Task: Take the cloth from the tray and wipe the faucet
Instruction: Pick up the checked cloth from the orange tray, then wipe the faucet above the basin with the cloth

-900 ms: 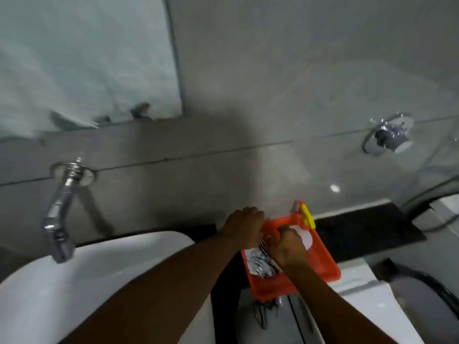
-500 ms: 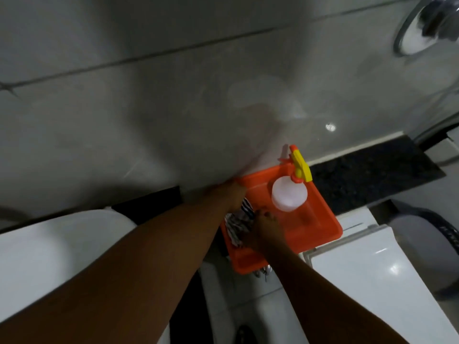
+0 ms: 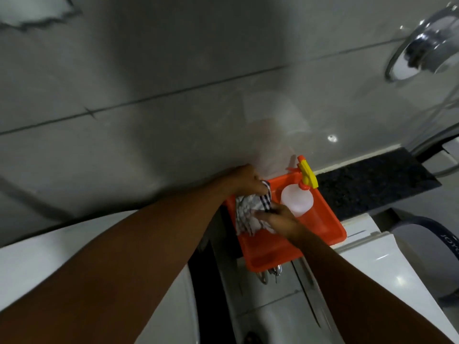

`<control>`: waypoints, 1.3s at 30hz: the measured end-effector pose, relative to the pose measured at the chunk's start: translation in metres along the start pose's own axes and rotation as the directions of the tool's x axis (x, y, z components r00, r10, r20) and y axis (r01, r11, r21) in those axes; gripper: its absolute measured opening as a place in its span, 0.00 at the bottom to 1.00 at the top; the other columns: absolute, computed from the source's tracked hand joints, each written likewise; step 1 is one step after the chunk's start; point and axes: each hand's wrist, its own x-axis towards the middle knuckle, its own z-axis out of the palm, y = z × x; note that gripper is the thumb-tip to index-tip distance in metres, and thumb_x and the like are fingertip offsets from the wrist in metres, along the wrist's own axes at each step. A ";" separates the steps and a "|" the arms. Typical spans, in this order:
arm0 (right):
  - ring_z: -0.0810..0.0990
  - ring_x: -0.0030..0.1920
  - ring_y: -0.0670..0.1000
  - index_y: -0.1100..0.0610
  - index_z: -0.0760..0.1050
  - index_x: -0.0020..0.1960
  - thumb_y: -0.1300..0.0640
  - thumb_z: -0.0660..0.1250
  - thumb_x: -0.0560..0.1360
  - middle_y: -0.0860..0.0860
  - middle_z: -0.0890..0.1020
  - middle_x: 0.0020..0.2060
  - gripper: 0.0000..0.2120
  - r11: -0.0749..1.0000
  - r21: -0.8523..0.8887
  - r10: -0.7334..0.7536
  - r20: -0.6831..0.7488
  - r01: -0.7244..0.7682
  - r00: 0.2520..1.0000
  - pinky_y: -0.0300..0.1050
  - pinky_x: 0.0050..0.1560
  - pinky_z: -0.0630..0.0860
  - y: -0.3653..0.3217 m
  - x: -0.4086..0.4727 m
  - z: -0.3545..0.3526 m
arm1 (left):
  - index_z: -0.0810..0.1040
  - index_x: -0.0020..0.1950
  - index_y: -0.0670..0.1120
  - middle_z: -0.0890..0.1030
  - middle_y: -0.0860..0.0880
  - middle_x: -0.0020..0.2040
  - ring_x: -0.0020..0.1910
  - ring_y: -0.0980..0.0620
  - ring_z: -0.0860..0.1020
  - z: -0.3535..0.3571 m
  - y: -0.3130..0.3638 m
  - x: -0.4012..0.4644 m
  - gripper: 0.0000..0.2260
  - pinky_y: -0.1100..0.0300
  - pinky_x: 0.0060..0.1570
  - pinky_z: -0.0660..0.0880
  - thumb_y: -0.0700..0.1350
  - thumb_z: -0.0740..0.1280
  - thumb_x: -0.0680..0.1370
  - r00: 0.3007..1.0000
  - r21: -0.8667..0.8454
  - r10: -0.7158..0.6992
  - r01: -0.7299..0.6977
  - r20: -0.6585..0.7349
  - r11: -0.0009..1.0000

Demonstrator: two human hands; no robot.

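Both hands grip the checked cloth [image 3: 248, 214], now lifted and spread over the orange tray [image 3: 323, 219]: left hand [image 3: 244, 180] pinching its top, right hand [image 3: 280, 220] its lower edge; faucet out of view.

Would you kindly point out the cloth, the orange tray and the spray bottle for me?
cloth [image 3: 246, 216], head view, on the checked fabric between the hands.
orange tray [image 3: 270, 254], head view, on its bare floor near the front.
spray bottle [image 3: 296, 201], head view, on its white body.
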 end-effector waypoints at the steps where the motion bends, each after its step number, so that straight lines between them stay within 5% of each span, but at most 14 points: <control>1: 0.84 0.52 0.53 0.56 0.80 0.57 0.55 0.73 0.73 0.56 0.85 0.55 0.13 0.999 0.048 -0.015 -0.003 0.015 1.000 0.48 0.57 0.79 -0.011 -0.006 -0.002 | 0.77 0.36 0.44 0.73 0.48 0.31 0.31 0.53 0.71 -0.014 0.003 -0.011 0.09 0.60 0.32 0.67 0.49 0.72 0.67 0.999 -0.044 0.006 -0.008 -0.051 0.999; 5: 0.85 0.53 0.57 0.59 0.81 0.58 0.58 0.75 0.71 0.57 0.86 0.52 0.16 0.979 0.193 -0.073 0.038 0.065 0.997 0.52 0.59 0.79 -0.060 -0.042 -0.001 | 0.72 0.31 0.47 0.72 0.51 0.29 0.28 0.57 0.68 -0.068 0.010 -0.061 0.12 0.62 0.28 0.66 0.42 0.71 0.72 0.983 -0.126 0.022 -0.046 -0.183 0.991; 11: 0.82 0.56 0.63 0.61 0.78 0.62 0.57 0.72 0.69 0.62 0.82 0.59 0.22 0.930 0.352 -0.159 0.118 0.108 0.980 0.63 0.60 0.76 -0.138 -0.099 0.035 | 0.73 0.35 0.44 0.77 0.41 0.34 0.29 0.47 0.74 -0.145 -0.002 -0.172 0.10 0.59 0.31 0.71 0.40 0.74 0.70 0.967 -0.199 -0.050 -0.001 -0.251 0.980; 19: 0.85 0.50 0.57 0.61 0.78 0.61 0.65 0.65 0.70 0.61 0.84 0.56 0.19 0.948 0.298 -0.231 0.403 0.112 0.886 0.54 0.52 0.83 -0.262 -0.155 0.144 | 0.76 0.39 0.42 0.73 0.41 0.30 0.25 0.49 0.72 -0.247 -0.058 -0.351 0.09 0.62 0.27 0.72 0.43 0.74 0.72 0.890 -0.205 -0.085 -0.010 -0.448 0.979; 24: 0.85 0.40 0.52 0.64 0.78 0.59 0.66 0.72 0.71 0.58 0.87 0.45 0.17 0.939 0.218 -0.312 0.221 0.265 0.924 0.46 0.38 0.85 -0.321 -0.170 0.235 | 0.80 0.48 0.34 0.80 0.33 0.36 0.32 0.45 0.75 -0.281 -0.126 -0.428 0.16 0.57 0.29 0.71 0.47 0.75 0.72 0.789 -0.365 -0.225 0.001 -0.571 0.931; 27: 0.82 0.34 0.51 0.59 0.77 0.44 0.67 0.74 0.69 0.57 0.85 0.39 0.08 0.927 0.185 -0.348 0.089 0.328 0.933 0.37 0.26 0.78 -0.338 -0.178 0.274 | 0.78 0.39 0.38 0.82 0.33 0.35 0.31 0.44 0.77 -0.279 -0.157 -0.442 0.14 0.55 0.32 0.72 0.49 0.75 0.72 0.732 -0.440 -0.308 0.012 -0.607 0.898; 30: 0.82 0.31 0.52 0.57 0.72 0.36 0.65 0.78 0.66 0.59 0.84 0.38 0.14 0.919 0.109 -0.372 -0.082 0.379 0.925 0.41 0.29 0.80 -0.336 -0.168 0.288 | 0.77 0.37 0.40 0.84 0.35 0.35 0.36 0.40 0.81 -0.265 -0.167 -0.431 0.13 0.53 0.39 0.75 0.49 0.74 0.73 0.729 -0.492 -0.367 0.047 -0.578 0.869; 31: 0.83 0.33 0.54 0.56 0.72 0.35 0.64 0.79 0.65 0.61 0.85 0.40 0.15 0.917 0.094 -0.376 -0.132 0.389 0.917 0.46 0.34 0.83 -0.332 -0.164 0.287 | 0.77 0.43 0.40 0.84 0.37 0.40 0.40 0.40 0.81 -0.257 -0.165 -0.424 0.14 0.53 0.42 0.75 0.50 0.74 0.73 0.690 -0.453 -0.391 0.102 -0.610 0.886; 33: 0.85 0.38 0.58 0.57 0.72 0.37 0.62 0.80 0.65 0.62 0.85 0.43 0.15 0.903 0.058 -0.408 -0.190 0.425 0.893 0.56 0.42 0.84 -0.325 -0.157 0.280 | 0.75 0.54 0.42 0.79 0.43 0.51 0.50 0.44 0.77 -0.240 -0.156 -0.415 0.18 0.52 0.47 0.76 0.53 0.73 0.72 0.475 -0.271 -0.375 0.273 -0.796 0.923; 35: 0.85 0.42 0.61 0.57 0.74 0.40 0.56 0.78 0.68 0.61 0.85 0.42 0.13 0.864 -0.076 -0.502 -0.221 0.498 0.836 0.58 0.44 0.84 -0.319 -0.154 0.276 | 0.75 0.57 0.45 0.76 0.45 0.54 0.53 0.46 0.74 -0.228 -0.139 -0.412 0.17 0.50 0.51 0.76 0.53 0.70 0.74 0.335 -0.075 -0.210 0.373 -0.919 0.925; 37: 0.85 0.42 0.58 0.57 0.76 0.44 0.52 0.72 0.73 0.57 0.84 0.41 0.09 0.747 -0.217 -0.665 -0.239 0.629 0.707 0.54 0.44 0.83 -0.313 -0.156 0.270 | 0.76 0.54 0.46 0.77 0.45 0.52 0.52 0.46 0.74 -0.224 -0.120 -0.409 0.12 0.51 0.52 0.74 0.51 0.66 0.75 0.364 0.128 -0.059 0.467 -0.929 0.875; 39: 0.81 0.46 0.55 0.56 0.77 0.47 0.54 0.66 0.77 0.54 0.82 0.44 0.05 0.496 -0.492 -0.864 -0.201 0.715 0.461 0.50 0.48 0.79 -0.306 -0.151 0.257 | 0.78 0.52 0.46 0.80 0.44 0.52 0.52 0.44 0.75 -0.222 -0.103 -0.402 0.09 0.51 0.51 0.72 0.49 0.65 0.76 0.459 0.256 -0.022 0.533 -0.888 0.806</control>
